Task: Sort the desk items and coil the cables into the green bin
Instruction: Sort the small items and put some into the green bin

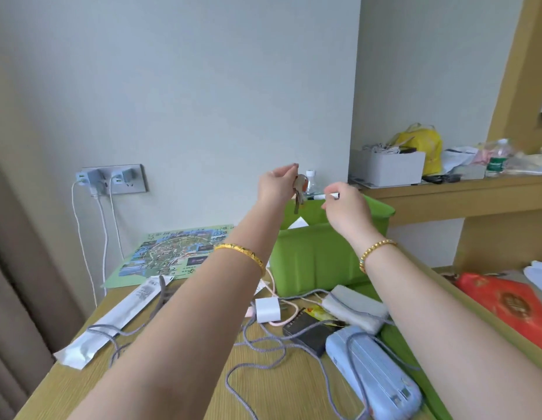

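Observation:
My left hand (277,184) pinches a bunch of keys (300,189) that hangs over the open green bin (315,256). Just to the right, my right hand (345,204) holds a white marker pen (327,195) above the bin's far rim. A white paper corner shows inside the bin. On the wooden desk in front of the bin lie a grey braided cable (263,344), a pink cable (272,286), a white charger block (268,309), a black box (309,331), a light blue power bank (375,374) and a grey pouch (354,307).
A long white packet (112,319) and a colourful map sheet (172,253) lie at the left. Chargers sit in a wall socket (112,180) with white cables hanging. A red packet (506,301) lies at the right. A shelf (460,189) holds a white box and a yellow bag.

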Demonstrator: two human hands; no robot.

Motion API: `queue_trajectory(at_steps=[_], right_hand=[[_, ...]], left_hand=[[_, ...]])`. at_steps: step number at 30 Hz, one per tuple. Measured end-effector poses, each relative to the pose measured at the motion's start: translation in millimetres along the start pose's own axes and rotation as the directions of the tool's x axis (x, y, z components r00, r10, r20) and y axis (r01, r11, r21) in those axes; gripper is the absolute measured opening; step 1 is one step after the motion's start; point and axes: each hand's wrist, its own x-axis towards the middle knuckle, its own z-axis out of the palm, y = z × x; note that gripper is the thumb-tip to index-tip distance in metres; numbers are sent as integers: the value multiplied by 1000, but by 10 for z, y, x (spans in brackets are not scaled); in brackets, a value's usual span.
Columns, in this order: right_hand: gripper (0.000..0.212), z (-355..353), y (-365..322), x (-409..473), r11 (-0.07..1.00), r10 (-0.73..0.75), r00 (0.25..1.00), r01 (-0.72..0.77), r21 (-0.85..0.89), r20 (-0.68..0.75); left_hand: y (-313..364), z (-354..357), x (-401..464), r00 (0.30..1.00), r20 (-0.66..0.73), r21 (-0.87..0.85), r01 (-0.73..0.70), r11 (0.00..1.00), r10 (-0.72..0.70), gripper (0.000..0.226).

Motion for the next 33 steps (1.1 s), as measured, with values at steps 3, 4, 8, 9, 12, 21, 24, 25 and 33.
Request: queue_trajectory(at_steps=[3, 4, 8, 9, 12, 21, 24, 25, 33], right_hand=[[22, 30, 51, 35, 965, -6, 995, 32, -260, 101], [22, 41, 57, 21, 952, 3, 992, 36, -304, 126], [31, 96, 53, -106, 927, -15, 993, 57, -370, 117], [31, 119, 35, -152, 931, -35, 994, 71, -357, 104], [31, 231, -68, -366, 963, -122, 991, 130, -238, 45], [26, 790, -8, -1291, 986, -144, 989, 140, 94, 43], [25, 873, 153, -1387, 990, -136, 984, 138, -10, 115], [25, 893, 203, -1400, 986, -129, 976, 145, -81, 173], [28, 964, 294, -1513, 854, -175, 902, 339, -395, 395]], left_hand=[[-112, 44, 20, 995, 93, 332, -8, 943, -24, 31], [-149, 31, 10, 994, 101, 397, -2, 918, -42, 35], [-184, -212, -148, 995, 99, 451, -49, 891, 4, 19], [-190, -309, -209, 996, 91, 440, -63, 896, 25, 25], [-239, -643, -448, 991, 90, 441, -128, 888, 98, 30], [-878, -1389, -1189, 998, 52, 524, -65, 849, 44, 16], [-1119, -1504, -1319, 998, 50, 645, -55, 762, 30, 17], [-1191, -1537, -1352, 998, 68, 692, -56, 720, 12, 18], [-1561, -1598, -1472, 965, 262, 884, -229, 408, -28, 39]])
